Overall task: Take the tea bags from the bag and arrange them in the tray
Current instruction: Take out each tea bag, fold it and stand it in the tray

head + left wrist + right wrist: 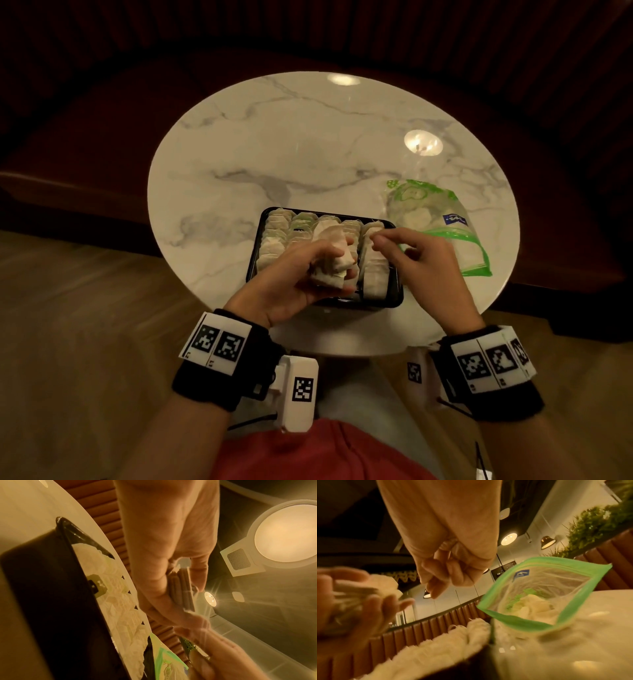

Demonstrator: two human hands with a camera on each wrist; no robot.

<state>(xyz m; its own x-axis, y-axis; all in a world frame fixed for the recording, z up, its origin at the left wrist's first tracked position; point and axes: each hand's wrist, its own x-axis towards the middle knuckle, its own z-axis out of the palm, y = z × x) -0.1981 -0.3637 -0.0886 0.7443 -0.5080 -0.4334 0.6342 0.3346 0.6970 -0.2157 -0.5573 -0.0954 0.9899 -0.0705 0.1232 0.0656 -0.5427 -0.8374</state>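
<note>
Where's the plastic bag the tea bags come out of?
In the head view the bag lies open on the round table, just right of the black tray and beyond the right hand.

A round white marble-patterned table top (308, 144) with grey veins carries two things. A black rectangular plastic tray (255, 253), packed with rows of pale tea bags, sits directly beneath the fingers of both hands. A clear plastic zip bag with green edging (455, 236) lies just beyond the right hand's fingers, beside the tray, its mouth open.
</note>
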